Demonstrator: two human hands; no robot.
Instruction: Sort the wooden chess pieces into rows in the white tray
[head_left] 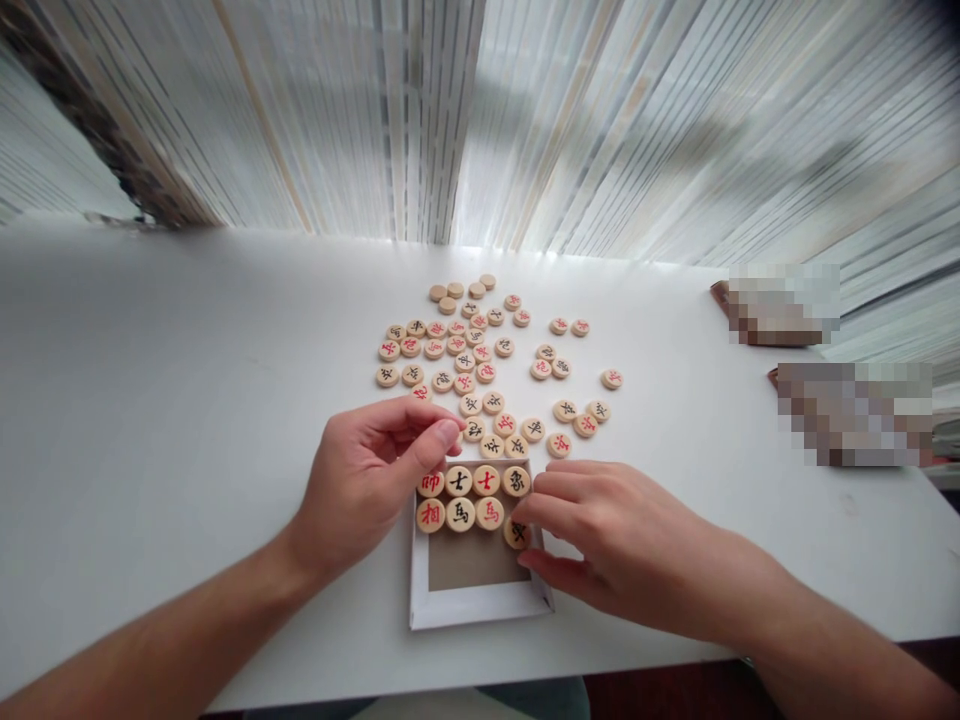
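A shallow white box (480, 605) with a brown-grey bottom lies near the table's front edge. In its far part sit two rows of round wooden xiangqi pieces with red and black characters, such as a red-marked piece (430, 516). My right hand (600, 530) grips a black-marked xiangqi piece (517, 532) between thumb and fingers, at the right end of the nearer row. Over the box's far left corner, my left hand (375, 460) is closed, thumb against index finger. Whatever it may hold is hidden by the fingertips.
Many loose xiangqi pieces (465, 383) lie scattered behind the box, mostly face up. A few blank-topped pieces (439, 293) are farthest back. Two brown objects (724, 300), partly blurred out, lie at the right. A striped string curtain (420, 120) hangs along the table's (187, 400) back edge.
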